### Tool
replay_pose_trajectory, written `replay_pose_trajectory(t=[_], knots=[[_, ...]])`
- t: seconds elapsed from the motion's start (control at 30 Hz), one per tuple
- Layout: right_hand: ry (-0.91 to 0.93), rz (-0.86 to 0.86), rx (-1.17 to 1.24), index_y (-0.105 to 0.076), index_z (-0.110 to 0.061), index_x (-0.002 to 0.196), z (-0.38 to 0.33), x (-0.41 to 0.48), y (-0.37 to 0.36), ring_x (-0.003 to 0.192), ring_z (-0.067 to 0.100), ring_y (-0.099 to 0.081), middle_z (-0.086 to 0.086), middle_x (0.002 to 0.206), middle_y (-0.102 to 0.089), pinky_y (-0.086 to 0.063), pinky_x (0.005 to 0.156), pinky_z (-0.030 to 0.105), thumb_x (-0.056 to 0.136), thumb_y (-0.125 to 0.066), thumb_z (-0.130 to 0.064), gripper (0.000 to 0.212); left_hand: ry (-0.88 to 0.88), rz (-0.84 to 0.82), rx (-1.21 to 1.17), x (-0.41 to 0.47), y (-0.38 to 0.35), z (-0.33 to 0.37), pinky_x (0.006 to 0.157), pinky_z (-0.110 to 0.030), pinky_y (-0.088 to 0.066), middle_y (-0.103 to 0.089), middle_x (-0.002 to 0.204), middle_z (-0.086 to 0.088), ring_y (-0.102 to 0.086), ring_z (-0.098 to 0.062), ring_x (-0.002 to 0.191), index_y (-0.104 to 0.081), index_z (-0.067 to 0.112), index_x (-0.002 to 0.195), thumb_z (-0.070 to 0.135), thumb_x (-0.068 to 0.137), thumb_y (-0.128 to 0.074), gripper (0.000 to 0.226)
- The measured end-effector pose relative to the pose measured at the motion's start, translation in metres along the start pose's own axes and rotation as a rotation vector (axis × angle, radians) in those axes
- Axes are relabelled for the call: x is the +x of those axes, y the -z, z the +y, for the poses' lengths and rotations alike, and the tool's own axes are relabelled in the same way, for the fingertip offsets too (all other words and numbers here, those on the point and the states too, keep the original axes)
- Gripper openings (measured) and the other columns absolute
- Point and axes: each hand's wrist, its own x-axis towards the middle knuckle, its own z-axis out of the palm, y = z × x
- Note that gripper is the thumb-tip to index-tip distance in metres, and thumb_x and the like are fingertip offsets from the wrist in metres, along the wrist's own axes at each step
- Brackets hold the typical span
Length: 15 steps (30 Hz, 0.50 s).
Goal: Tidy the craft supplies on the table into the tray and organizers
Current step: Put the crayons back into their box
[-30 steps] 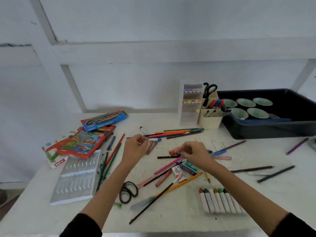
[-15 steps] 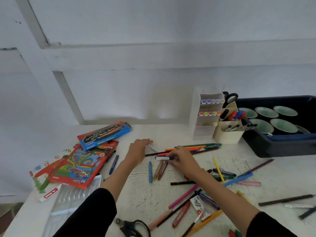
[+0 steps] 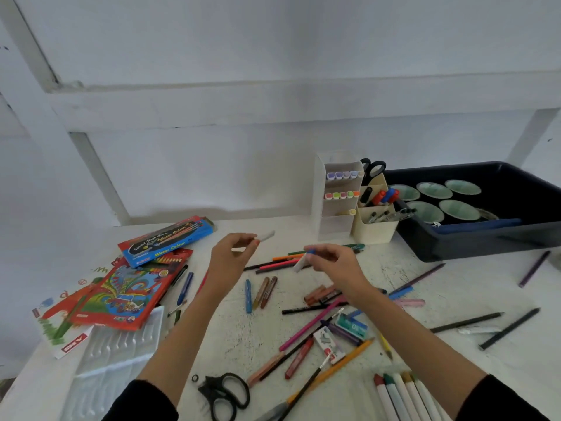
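Note:
My left hand [image 3: 233,253] is raised above the table and pinches a short white marker [image 3: 266,236] at its fingertips. A little to the right, my right hand [image 3: 331,262] pinches a white marker with a blue cap [image 3: 303,260]. Below both hands lie loose pens, pencils and crayons [image 3: 261,291] scattered over the white table [image 3: 455,287]. A white marker organizer [image 3: 337,196] and a cream pen holder [image 3: 376,221] stand at the back. The dark tray [image 3: 485,238] with round paint pans sits at the right.
Colourful paint boxes [image 3: 165,240] and a white plastic palette tray [image 3: 112,357] lie at the left. Black scissors [image 3: 224,393] rest near the front edge. Several fat markers [image 3: 403,396] lie at the front right, dark pencils [image 3: 467,322] at the right.
Both hands have lifted off the table, each carrying a white marker. The view has tilted back down towards the table.

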Motion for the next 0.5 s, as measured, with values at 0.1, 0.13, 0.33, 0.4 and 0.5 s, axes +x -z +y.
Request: replay_pose_trajectory(t=[0.1, 0.13, 0.33, 0.4, 0.5], knots=[[-0.066, 0.020, 0.105, -0.069, -0.008, 0.103, -0.004, -0.016, 0.018, 0.091, 0.019, -0.066, 0.010, 0.096, -0.070, -0.056, 0.078, 0.024, 0.088, -0.062, -0.007, 0.017, 0.086, -0.027, -0.206, -0.031, -0.007, 0.032, 0.076, -0.012, -0.051, -0.071, 0.097, 0.000, -0.066, -0.009, 0.088, -0.069, 0.016, 0.102, 0.011, 0.087, -0.064, 0.017], [-0.077, 0.028, 0.115, -0.069, -0.007, 0.105, -0.004, -0.022, 0.025, 0.091, 0.021, -0.066, 0.011, 0.096, -0.070, -0.057, 0.080, 0.027, 0.088, -0.062, -0.006, 0.019, 0.098, -0.034, -0.263, -0.042, -0.011, 0.042, 0.080, -0.016, -0.052, -0.071, 0.096, -0.001, -0.067, -0.011, 0.088, -0.069, 0.017, 0.102, 0.009, 0.087, -0.064, 0.018], [-0.096, -0.022, 0.018, -0.067, -0.006, 0.102, -0.002, -0.076, 0.048, 0.075, 0.019, -0.071, 0.010, 0.082, -0.072, -0.057, 0.068, 0.024, 0.081, -0.070, -0.006, 0.021, 0.144, -0.086, -0.345, -0.104, -0.048, 0.076, 0.072, -0.024, -0.056, -0.071, 0.082, -0.006, -0.069, -0.015, 0.077, -0.064, 0.013, 0.099, 0.018, 0.084, -0.069, 0.017], [-0.094, -0.009, -0.059, -0.068, -0.008, 0.098, 0.001, -0.094, 0.053, 0.071, 0.015, -0.071, 0.009, 0.080, -0.072, -0.054, 0.063, 0.019, 0.080, -0.071, -0.007, 0.018, 0.111, -0.121, -0.273, -0.121, -0.060, 0.077, 0.070, -0.025, -0.055, -0.071, 0.082, -0.003, -0.068, -0.014, 0.075, -0.066, 0.012, 0.095, 0.019, 0.085, -0.068, 0.012], [-0.072, 0.006, -0.133, -0.068, -0.013, 0.094, 0.009, -0.119, 0.063, 0.068, 0.014, -0.070, 0.010, 0.077, -0.071, -0.054, 0.061, 0.019, 0.079, -0.073, -0.010, 0.016, 0.069, -0.195, -0.169, -0.147, -0.077, 0.079, 0.066, -0.023, -0.053, -0.070, 0.093, 0.004, -0.066, -0.012, 0.075, -0.069, 0.014, 0.101, 0.018, 0.089, -0.062, 0.014]])
